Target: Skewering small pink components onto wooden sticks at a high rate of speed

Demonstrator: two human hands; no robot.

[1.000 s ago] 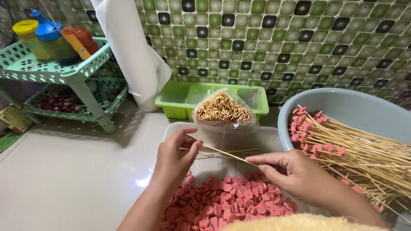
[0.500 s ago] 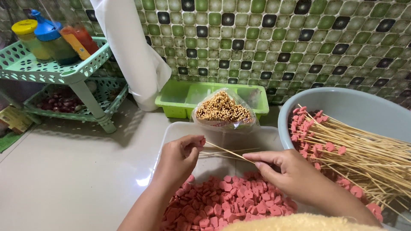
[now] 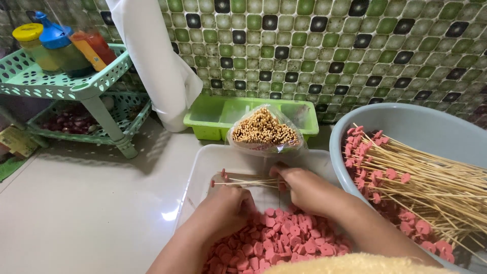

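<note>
Both hands (image 3: 264, 198) over pink slices (image 3: 284, 241), right gripping skewers (image 3: 243, 180)

a clear plastic bag (image 3: 265, 133) of bare wooden skewers stands upright at the centre of the frame, just above the hands, its open mouth showing a tan cluster of skewer ends. in the upper left, on the top tier of a mint-green rack (image 3: 30, 86), stand three containers: a jar with a yellow lid (image 3: 34, 44), a bottle with a blue cap (image 3: 58, 43) and a red pouch with an orange strip (image 3: 91, 46). at the far left edge, lower down, lies a small yellowish packet (image 3: 16, 142), partly cut off.
</note>
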